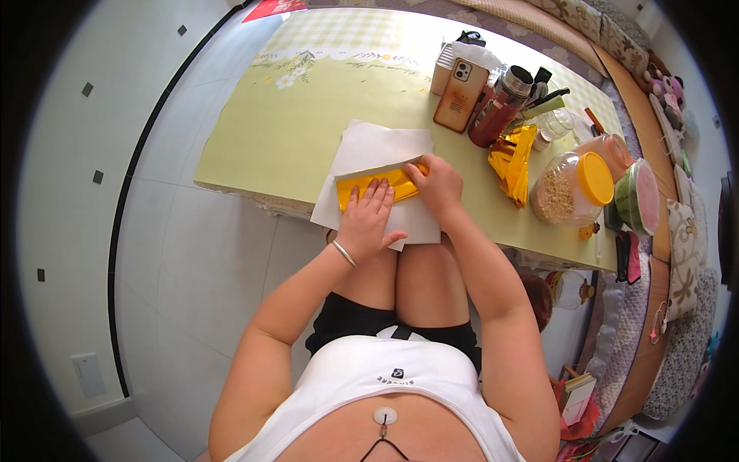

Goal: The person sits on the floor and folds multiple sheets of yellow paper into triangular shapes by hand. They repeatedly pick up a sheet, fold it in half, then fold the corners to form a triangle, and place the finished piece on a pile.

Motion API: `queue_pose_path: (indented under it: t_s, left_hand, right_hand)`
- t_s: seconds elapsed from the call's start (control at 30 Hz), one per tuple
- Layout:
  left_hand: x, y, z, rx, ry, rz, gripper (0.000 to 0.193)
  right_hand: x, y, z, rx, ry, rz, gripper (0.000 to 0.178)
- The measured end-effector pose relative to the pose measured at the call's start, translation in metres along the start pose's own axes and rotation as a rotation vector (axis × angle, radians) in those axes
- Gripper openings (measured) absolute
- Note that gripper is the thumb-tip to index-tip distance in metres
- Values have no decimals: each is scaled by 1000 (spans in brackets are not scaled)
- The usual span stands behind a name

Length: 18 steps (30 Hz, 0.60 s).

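Observation:
A strip of shiny gold foil paper [350,191] with a pale folded edge lies across white paper sheets [385,142] at the table's near edge. My left hand [368,219] rests flat on the foil, fingers stretched out and thumb apart. At the foil's right end, my right hand [437,183] is closed, its thumb and fingers pinching the upper corner. Part of the foil is hidden beneath both hands. To the right, a crumpled bundle of gold foil strips [513,165] lies apart from my hands.
On the table's right side stand a phone [461,94], a dark red thermos [500,106], a yellow-lidded jar [566,189] of grains and a pink-lidded green container [637,196]. The yellow-green tablecloth [265,138] stretches left. A cushioned sofa [681,262] runs along the right.

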State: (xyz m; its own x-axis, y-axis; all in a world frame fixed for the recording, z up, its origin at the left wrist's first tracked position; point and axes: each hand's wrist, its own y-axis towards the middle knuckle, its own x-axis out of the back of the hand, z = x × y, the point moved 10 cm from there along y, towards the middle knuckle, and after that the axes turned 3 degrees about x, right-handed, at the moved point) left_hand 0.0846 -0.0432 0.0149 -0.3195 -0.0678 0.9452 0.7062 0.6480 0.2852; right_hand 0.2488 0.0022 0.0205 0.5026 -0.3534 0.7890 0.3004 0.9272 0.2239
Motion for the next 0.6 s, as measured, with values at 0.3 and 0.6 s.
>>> queue_pose_path:
  t_s: [0.3, 0.6]
  left_hand:
    - [2, -1, 8, 94, 52, -43, 102]
    - [-7, 2, 13, 114, 77, 12, 96]
  right_hand:
    - [-4, 5, -12, -55, -20, -60, 24]
    - [-6, 4, -10, -30, -58, -95, 23]
